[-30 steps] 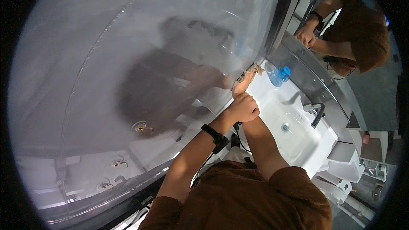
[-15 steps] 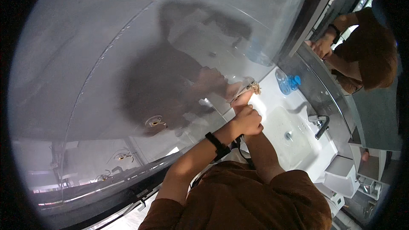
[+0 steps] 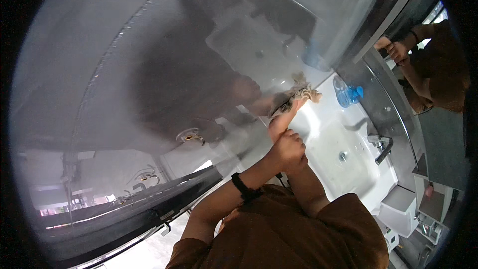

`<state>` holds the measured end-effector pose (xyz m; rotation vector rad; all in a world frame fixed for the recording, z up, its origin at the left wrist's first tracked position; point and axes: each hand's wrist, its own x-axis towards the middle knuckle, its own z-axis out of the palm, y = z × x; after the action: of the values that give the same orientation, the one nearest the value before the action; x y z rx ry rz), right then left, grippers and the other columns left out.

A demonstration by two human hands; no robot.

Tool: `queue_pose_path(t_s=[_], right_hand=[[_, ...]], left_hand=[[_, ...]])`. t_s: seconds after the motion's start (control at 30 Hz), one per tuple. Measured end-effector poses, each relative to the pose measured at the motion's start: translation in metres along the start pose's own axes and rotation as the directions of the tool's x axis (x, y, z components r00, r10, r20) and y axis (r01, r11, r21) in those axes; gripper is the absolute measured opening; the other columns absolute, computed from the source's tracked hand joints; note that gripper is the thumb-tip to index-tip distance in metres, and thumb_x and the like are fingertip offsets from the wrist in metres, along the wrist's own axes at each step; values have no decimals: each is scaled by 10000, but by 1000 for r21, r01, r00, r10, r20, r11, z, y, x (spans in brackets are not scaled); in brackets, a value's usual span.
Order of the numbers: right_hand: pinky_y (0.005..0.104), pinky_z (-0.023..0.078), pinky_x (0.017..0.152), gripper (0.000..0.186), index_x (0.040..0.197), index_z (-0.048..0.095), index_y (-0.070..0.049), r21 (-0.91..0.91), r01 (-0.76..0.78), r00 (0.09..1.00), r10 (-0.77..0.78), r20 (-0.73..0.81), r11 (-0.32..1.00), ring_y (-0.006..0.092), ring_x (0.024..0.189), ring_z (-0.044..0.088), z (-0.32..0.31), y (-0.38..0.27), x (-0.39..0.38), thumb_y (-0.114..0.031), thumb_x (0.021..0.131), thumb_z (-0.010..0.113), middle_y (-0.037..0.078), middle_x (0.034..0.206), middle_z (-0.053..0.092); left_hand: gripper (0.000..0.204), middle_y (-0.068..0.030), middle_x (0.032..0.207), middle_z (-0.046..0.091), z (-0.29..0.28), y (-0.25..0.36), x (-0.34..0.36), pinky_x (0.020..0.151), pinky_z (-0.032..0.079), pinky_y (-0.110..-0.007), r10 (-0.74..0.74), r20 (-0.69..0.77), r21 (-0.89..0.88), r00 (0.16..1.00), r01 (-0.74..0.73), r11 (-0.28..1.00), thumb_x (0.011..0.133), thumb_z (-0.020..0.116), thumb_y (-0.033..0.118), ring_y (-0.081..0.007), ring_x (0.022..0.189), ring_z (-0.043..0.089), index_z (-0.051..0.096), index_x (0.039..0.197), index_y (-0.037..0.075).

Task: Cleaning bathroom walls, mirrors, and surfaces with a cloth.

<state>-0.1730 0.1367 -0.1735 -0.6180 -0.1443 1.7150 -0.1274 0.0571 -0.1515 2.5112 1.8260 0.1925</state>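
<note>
My right hand (image 3: 287, 116) presses a crumpled beige cloth (image 3: 310, 94) against the glossy grey panel (image 3: 89, 45), its fingers partly hidden by the cloth. My left hand (image 3: 289, 147) is wrapped round my right forearm near the wrist, a black band on its own wrist. Just right of the hands is a white washbasin (image 3: 338, 179), with a chrome tap (image 3: 381, 144) at its right side. A clear bottle with a blue top (image 3: 347, 93) stands on the basin's far rim. Dark shadowy reflections of me and the basin show in the panel.
At right, a mirror (image 3: 443, 134) reflects my arms and brown top, above a metal rail. Below it are a small shelf unit (image 3: 433, 194) with a pink object and a white box-like fixture (image 3: 398, 199). A dark rail runs along the panel's lower edge (image 3: 174, 204).
The view has shifted, so the basin and bottle sit farther right and lower. The cloth in my right hand has moved lower in the picture, still on the panel; my left hand's grip continues.
</note>
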Motion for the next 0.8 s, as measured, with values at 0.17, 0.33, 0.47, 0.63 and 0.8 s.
queue_pose_path(t_s=[0.17,0.33,0.47,0.63,0.8], right_hand=[[351,259,1153,624,1511,303,-10,-11,-39,999,38,-21,999,225,1320,389,-13,17,-32,-400,1048,456,86,1464,411],[357,273,1142,597,1491,332,-6,-74,45,997,-49,-52,996,230,1290,409,-15,30,-52,-386,1048,457,90,1429,439],[362,284,1133,576,1475,356,-3,-155,97,994,-103,-36,983,234,1265,425,-5,52,-89,-375,1047,458,93,1402,461],[368,298,1122,551,1455,386,0,-289,272,947,-309,-88,918,240,1235,445,-16,44,-95,-361,1046,460,97,1367,488],[372,310,1113,532,1439,409,3,-344,330,932,-361,-28,879,244,1211,462,-17,69,-141,-350,1045,461,100,1340,510]], left_hand=[[366,-166,791,704,44,-21,-19,892,434,-417,-174,303,-156,937,229,961,804,564,328,-291,848,643,740,724,18],[414,-162,878,724,61,-27,-24,951,414,-421,-180,357,-155,916,248,956,837,523,364,-286,934,654,762,766,34],[388,-128,811,708,116,-42,-66,884,428,-437,-127,263,-157,956,172,972,821,552,394,-275,888,648,750,734,71],[358,-74,740,683,-5,27,-85,798,446,-466,-61,181,-10,982,64,998,821,609,446,-250,822,635,725,735,118],[347,-69,759,700,-37,47,-142,806,448,-437,-124,65,70,990,119,990,819,619,416,-248,799,668,714,681,112]])
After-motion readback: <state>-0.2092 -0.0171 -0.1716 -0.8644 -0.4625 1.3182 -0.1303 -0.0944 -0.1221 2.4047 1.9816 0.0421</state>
